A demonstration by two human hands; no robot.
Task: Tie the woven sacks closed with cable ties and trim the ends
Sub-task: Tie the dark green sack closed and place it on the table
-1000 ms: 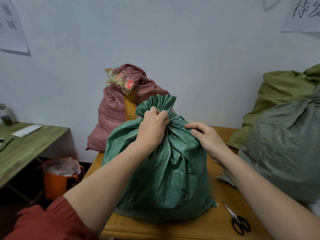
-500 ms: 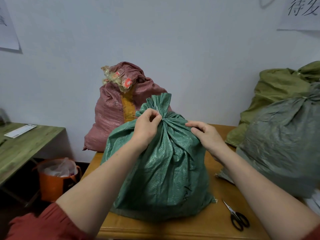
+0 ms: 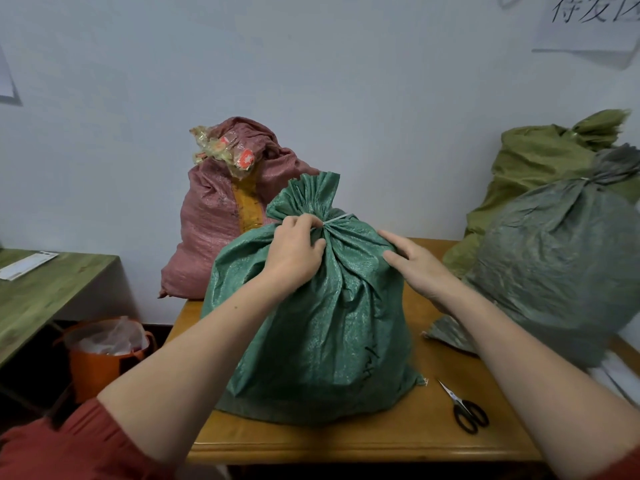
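At the left edge of the frame a green tabletop [image 3: 52, 289] carries a white paper slip [image 3: 26, 265]. Below and to its right stands an orange bucket [image 3: 104, 362] lined with clear plastic. A red sleeve [image 3: 52, 445] fills the lower left corner.

Left of centre, against the wall, a pink woven sack [image 3: 207, 237] slumps with its mouth open and crumpled wrappers showing at the top. In front of it, at the middle of the frame, the green woven sack [image 3: 322, 323] stands upright on the wooden tabletop [image 3: 415, 441]. Its mouth is gathered into a fanned tuft, and a white cable tie [image 3: 337, 218] circles the neck.

The left hand [image 3: 294, 251] sits on the left side of that neck, fingers curled and pinching the gathered cloth right where the tie runs. Whether the fingertips also hold the tie itself cannot be told. The right hand [image 3: 415, 268] lies on the sack's right shoulder just below the neck, fingers nearly straight and spread flat on the weave, gripping nothing.

Black-handled scissors [image 3: 465, 408] lie closed on the wooden tabletop, near the sack's lower right corner and apart from both hands.

At the right a grey-green sack [image 3: 561, 271], tied at the neck, leans in front of an olive sack [image 3: 533, 157]. A paper sign [image 3: 588, 22] hangs in the upper right corner.
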